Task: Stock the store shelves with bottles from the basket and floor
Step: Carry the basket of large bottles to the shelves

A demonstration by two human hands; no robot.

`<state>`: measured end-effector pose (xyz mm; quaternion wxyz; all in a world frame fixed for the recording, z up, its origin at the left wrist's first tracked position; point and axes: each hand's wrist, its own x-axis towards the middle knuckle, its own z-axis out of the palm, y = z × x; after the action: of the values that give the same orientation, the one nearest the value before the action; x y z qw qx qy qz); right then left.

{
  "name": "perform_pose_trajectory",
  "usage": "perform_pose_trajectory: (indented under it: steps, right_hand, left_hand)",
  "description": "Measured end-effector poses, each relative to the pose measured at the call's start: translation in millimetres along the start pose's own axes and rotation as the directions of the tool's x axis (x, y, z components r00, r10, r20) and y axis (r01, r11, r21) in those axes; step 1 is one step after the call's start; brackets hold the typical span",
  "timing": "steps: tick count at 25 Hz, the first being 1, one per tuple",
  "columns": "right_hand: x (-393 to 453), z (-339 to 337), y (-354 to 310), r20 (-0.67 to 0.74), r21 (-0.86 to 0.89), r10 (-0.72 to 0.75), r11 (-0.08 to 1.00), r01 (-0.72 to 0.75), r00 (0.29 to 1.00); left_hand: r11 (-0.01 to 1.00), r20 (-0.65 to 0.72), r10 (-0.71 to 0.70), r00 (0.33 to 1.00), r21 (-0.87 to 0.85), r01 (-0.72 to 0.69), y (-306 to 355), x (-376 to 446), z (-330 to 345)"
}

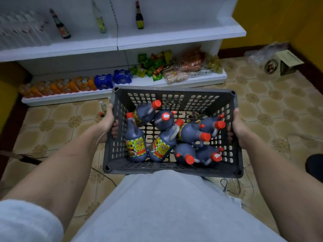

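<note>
Gripping a gray basket (174,169) of dark bottles (135,144) at center frame, left hand (109,124) and right hand (238,130) clasp opposite rims.

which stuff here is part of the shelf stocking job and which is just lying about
Part of the job:
- basket, a hand on each side
- dark red-capped bottles in it
- small bottles on the floor
- middle shelf

Just lying about:
- carton
- cables

Roughly seven basket bottles (135,144), three shelf bottles (139,16)

basket (174,169) of dark bottles (135,144) | left grip (109,122); right grip (238,127) hold sides
</note>
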<state>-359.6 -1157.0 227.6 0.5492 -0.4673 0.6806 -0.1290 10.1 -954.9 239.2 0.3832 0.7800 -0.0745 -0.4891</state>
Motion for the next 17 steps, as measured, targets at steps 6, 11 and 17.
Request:
perform_pose_trajectory:
  steps: [6,11,17]
  right_hand:
    - [62.1,-16.3,-47.8,0.037,-0.040,-0.067,0.997,0.068,0.997]
    - [116.6,-3.0,-84.4,0.070,-0.067,-0.042,0.997,0.047,0.997]
    - [198.5,42.1,-145.1,0.039,-0.084,0.026,0.996,-0.023,0.999]
  left_hand:
    - [0.999,-0.045,-0.004,0.999,-0.050,0.002,41.3,20.3,26.2]
    - [0.998,-0.063,-0.025,0.998,-0.060,0.021,73.1,67.8,30.8]
    - [0.997,-0.041,-0.067,0.997,-0.027,0.066,136.8,167.9,24.7]
